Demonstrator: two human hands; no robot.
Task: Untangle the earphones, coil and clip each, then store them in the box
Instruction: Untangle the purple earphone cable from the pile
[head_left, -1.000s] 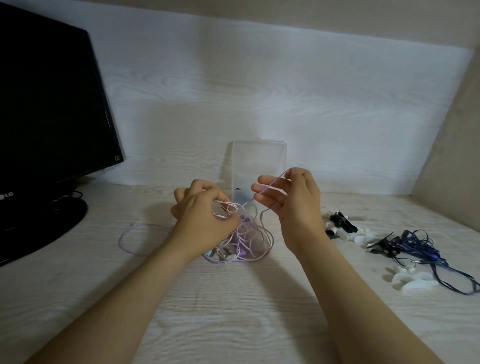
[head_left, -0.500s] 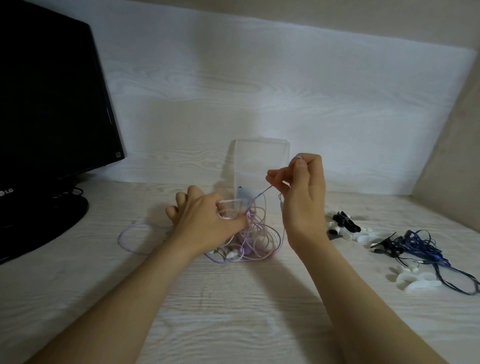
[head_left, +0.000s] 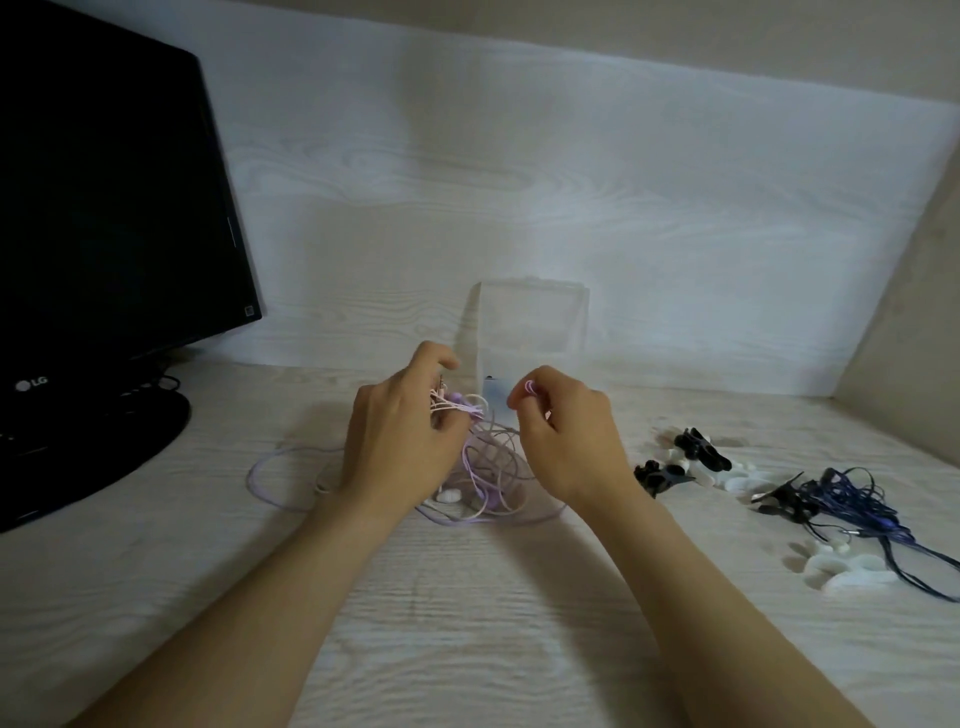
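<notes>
Tangled earphones (head_left: 491, 470), frame centre: bunch gripped by left hand (head_left: 400, 441); one loop pinched by right hand (head_left: 566, 436), just rightward.

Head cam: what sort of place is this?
Probably a desk alcove, home or office: black LG monitor, pale wood-grain desktop, matching back panel close behind.

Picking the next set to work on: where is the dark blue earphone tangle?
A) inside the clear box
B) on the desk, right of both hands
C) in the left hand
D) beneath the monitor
B: the dark blue earphones lie on the desk to the right of the right hand, outside the clear box; that hand and the left hand hold the purple earphones.
</notes>
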